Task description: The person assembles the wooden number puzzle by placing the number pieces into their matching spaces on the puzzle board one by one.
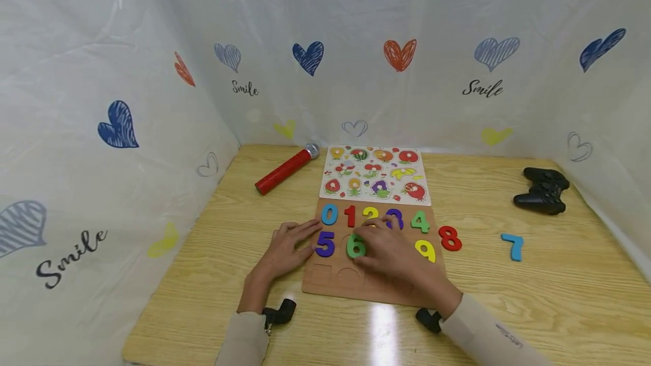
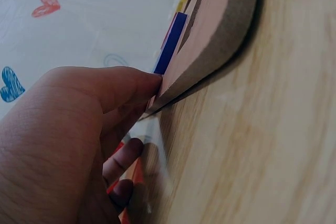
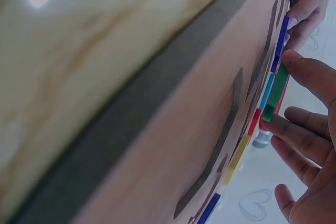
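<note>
My right hand [image 1: 389,250] pinches the green number 6 [image 3: 276,90] between thumb and fingers, just over the wooden number board [image 1: 325,286]. In the right wrist view the piece stands slightly raised at the board's surface. My left hand [image 1: 287,250] rests at the board's left edge, thumb beside the purple number 5 [image 1: 325,244], fingers extended near the blue 0 [image 1: 324,214]. A red 1 [image 1: 351,216], yellow 2, purple 3 and green 4 [image 1: 421,222] line the upper row. The yellow 9 [image 1: 431,250] lies right of my right hand, which hides part of the board.
A red 8 [image 1: 450,238] lies by the board's right edge, a blue 7 [image 1: 516,247] farther right. A fruit puzzle board [image 1: 376,192] adjoins at the back. A red microphone [image 1: 285,172] lies back left, a black game controller [image 1: 543,192] at right.
</note>
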Tool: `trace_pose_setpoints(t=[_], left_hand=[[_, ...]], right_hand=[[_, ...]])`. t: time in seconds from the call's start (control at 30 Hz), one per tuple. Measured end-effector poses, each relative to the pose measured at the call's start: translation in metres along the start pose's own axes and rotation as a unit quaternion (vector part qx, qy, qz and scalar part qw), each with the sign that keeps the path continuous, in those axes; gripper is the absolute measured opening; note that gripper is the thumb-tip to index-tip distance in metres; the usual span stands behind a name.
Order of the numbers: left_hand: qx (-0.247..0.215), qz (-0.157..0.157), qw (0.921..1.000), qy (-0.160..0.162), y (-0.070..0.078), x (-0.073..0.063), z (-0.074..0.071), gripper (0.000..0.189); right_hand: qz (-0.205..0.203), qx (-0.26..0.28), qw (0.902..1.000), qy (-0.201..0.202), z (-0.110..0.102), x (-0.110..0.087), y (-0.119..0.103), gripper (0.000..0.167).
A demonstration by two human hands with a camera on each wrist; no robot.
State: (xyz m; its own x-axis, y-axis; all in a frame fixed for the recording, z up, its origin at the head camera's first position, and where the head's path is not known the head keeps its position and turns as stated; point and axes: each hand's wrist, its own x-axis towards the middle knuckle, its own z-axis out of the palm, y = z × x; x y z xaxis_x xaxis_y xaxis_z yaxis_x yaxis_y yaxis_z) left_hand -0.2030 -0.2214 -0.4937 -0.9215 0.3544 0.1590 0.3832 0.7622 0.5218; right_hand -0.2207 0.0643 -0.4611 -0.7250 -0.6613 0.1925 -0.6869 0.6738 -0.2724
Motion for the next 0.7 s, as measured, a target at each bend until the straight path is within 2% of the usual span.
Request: trace_pose_setpoints(t=[0.33,0.7], left_hand=[[0.001,-0.003,1.0000,-0.008,-0.001,0.000,0.000,0.049],[0.001,-0.001,1.0000,-0.004,-0.002,0.001,0.001,0.049]], right_hand=[[-0.016,-0.008,0.9998,0.000,0.001,0.008,-0.004,0.054],[-0.008,-0.016,0.9997,-0.015,0.003,0.013,-0.007,0.055]])
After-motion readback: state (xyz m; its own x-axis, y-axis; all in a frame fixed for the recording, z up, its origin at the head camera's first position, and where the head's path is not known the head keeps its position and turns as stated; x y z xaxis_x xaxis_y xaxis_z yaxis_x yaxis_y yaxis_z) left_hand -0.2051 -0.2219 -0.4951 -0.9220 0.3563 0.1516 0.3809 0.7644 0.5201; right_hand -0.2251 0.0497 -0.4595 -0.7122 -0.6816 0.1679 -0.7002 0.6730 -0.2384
